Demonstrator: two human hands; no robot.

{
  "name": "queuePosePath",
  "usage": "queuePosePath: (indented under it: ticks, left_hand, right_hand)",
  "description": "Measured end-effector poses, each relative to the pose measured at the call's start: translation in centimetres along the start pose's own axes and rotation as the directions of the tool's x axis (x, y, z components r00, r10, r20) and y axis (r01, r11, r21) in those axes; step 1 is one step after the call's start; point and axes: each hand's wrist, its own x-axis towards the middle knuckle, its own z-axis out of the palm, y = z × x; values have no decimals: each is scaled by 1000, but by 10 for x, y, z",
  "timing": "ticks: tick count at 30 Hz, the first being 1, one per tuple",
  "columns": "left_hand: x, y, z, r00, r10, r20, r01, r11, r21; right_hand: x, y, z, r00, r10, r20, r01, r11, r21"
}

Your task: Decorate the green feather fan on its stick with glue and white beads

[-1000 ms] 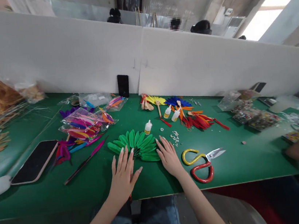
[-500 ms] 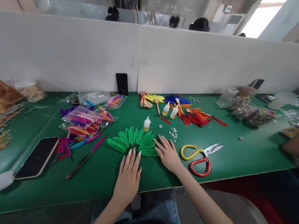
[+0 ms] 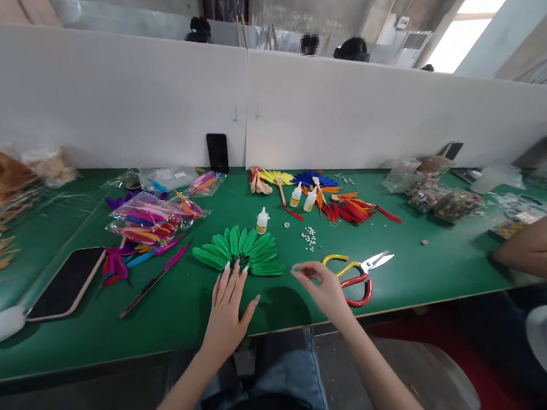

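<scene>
A fan of green feathers lies spread on the table. My left hand rests with its fingers stretched out, the fingertips at the lower, gathered end of the fan. Off to the fan's right, apart from it, my right hand is raised a little over the table. Its thumb and fingertips are pinched together; anything between them is too small to make out. Close beside that hand lie scissors with one yellow and one red handle, partly covered by it. A small white glue bottle stands just behind the feathers.
Small white beads lie scattered behind my right hand. Two more glue bottles stand among coloured feather fans. Bagged feathers, a knife-like tool and a phone are at left. A co-worker's arm rests at right.
My right hand has lifted off the feathers' right edge, moved back towards me and closed into a pinch. My left hand stays on the fan's base, its thumb now spread wider. The view has shifted slightly.
</scene>
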Motion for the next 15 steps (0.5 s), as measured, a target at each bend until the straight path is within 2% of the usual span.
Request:
queuePosePath:
  ticks: [2,5,10,15]
  left_hand:
    - [-1,-2,-4,999,-16,-48,13,999,-48]
    - [-3,-6,-10,992,-63,-106,51,993,-107]
    - [-8,-17,-18,982,-108,-157,90,989,-117]
    - [-8,-30,-29,958,-111,-264,86,991,-103]
  right_hand:
    - [-1,-10,-1,995,92,39,-96,988,117]
    - [-8,-18,-8,987,126,95,-140,977,160]
    - [-30,-14,-31,979,156,130,-174,975,139]
    - [-51,-3,-49,959,227,169,-240,969,57]
